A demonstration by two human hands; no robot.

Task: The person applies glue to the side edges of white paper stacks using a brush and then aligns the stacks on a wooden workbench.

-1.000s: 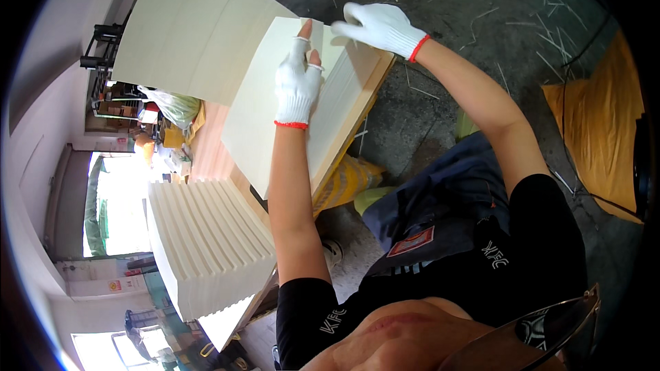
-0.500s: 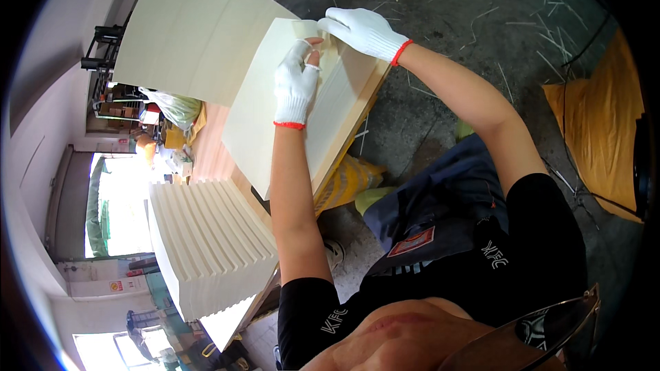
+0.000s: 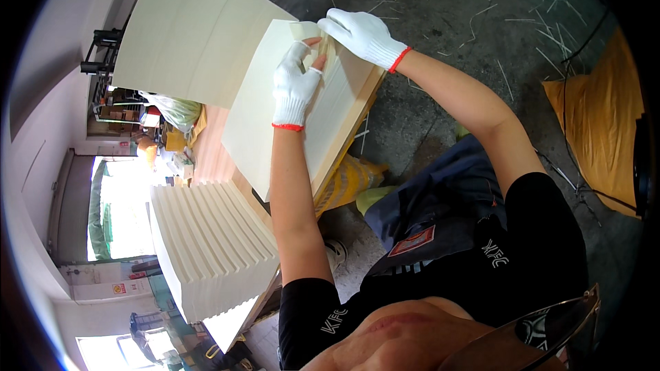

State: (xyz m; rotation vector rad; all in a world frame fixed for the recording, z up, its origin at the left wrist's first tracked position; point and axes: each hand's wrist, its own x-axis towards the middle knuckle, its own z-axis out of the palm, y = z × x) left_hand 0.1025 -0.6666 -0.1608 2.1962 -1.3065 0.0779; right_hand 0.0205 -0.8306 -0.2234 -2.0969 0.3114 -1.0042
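Noting pale flap [image 3: 303, 30] now raised at twelve o'clock; right hand [image 3: 363, 33] brought in beside it, grip unclear; left hand [image 3: 295, 84], fingers parted; work apparently two-handed.

two hands [image 3: 295, 84] [image 3: 361, 32], two white gloves [image 3: 291, 99] [image 3: 373, 40], two red cuffs [image 3: 287, 126] [image 3: 399, 60]; one ridged stack [image 3: 214, 230]

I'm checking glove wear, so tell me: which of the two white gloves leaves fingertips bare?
The left glove: bare fingertips poke out of it, while the right glove covers every finger in view.
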